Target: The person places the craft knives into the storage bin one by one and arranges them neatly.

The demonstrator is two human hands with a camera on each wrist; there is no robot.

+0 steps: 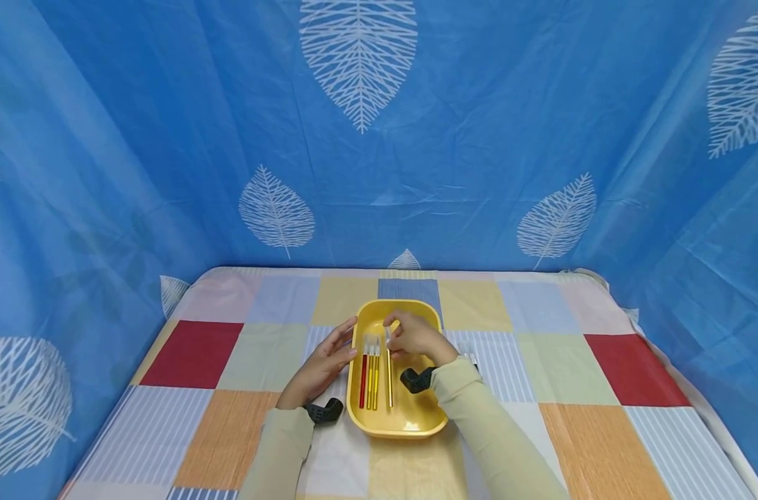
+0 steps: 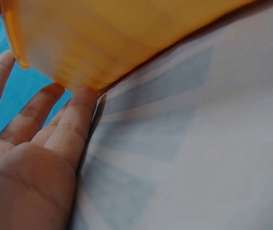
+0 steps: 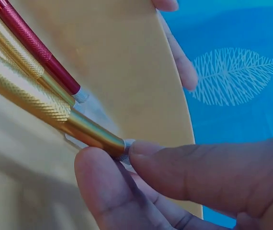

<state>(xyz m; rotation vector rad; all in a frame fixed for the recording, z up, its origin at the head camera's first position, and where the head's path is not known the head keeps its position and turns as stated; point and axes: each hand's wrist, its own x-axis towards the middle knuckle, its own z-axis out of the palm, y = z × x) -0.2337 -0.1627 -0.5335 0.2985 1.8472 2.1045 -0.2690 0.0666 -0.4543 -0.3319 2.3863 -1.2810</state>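
A yellow plastic tray (image 1: pixel 399 433) lies in front of me. On its left side, a red craft knife (image 1: pixel 363 382) and two gold craft knives (image 1: pixel 373 389) are lined up lengthwise, clear caps pointing away. My right hand (image 1: pixel 416 339) reaches inside and pinches another gold craft knife (image 3: pixel 96 132) between thumb and finger, near the silver collar at its capped end. That knife runs roughly parallel to the others, just to their right. Outside the tray, my left hand (image 1: pixel 321 364) touches its left wall with extended fingertips (image 2: pixel 84 98).
Beyond the tray's right side, clear-capped items (image 1: pixel 466 348) lie on the cloth, partly hidden by my right sleeve (image 1: pixel 479 410). A patchwork cloth (image 1: pixel 279 354) covers the table. Blue curtains (image 1: pixel 448 160) with white leaf prints hang behind and at both sides.
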